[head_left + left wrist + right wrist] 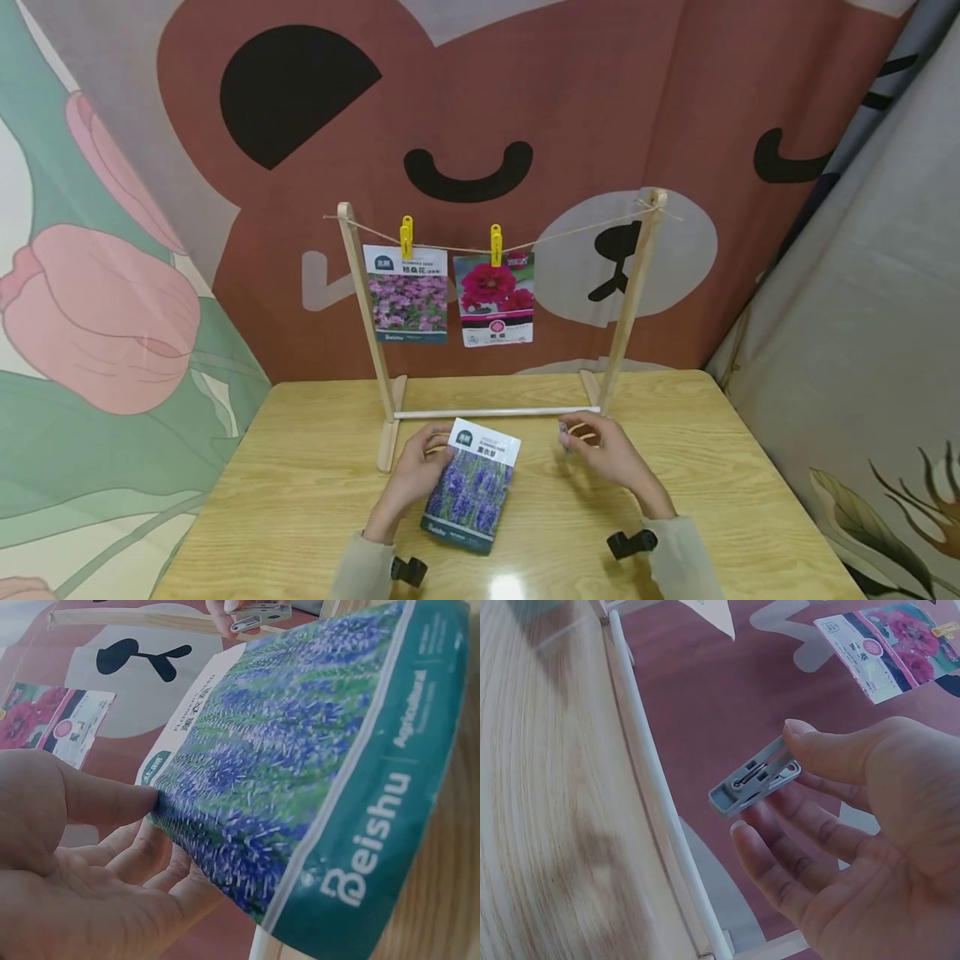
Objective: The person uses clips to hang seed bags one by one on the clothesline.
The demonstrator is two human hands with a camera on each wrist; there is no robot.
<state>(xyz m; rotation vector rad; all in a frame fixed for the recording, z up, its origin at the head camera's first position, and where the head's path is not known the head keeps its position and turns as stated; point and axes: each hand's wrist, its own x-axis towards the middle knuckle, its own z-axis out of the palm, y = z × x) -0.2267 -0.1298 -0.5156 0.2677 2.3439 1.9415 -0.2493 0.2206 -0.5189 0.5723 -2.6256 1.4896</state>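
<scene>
My left hand (422, 463) pinches the left edge of a seed packet (471, 487) between thumb and fingers. The packet shows purple flower spikes, a white top and a dark green bottom band; it is tilted above the table. To the right, my right hand (600, 447) holds a small grey clothespin (754, 780) by its handle end, thumb on one side and fingers on the other. Beyond the hands, a pink-flower seed packet (407, 304) and a red-flower seed packet (495, 312) hang from a string (566, 236), each under a yellow clothespin (407, 236).
The string runs between two wooden posts (633, 292) of a stand, joined low down by a white rod (495, 412). The stand is on a light wooden table (315, 483). Behind it hangs a brown printed curtain (465, 92), with further curtains at both sides.
</scene>
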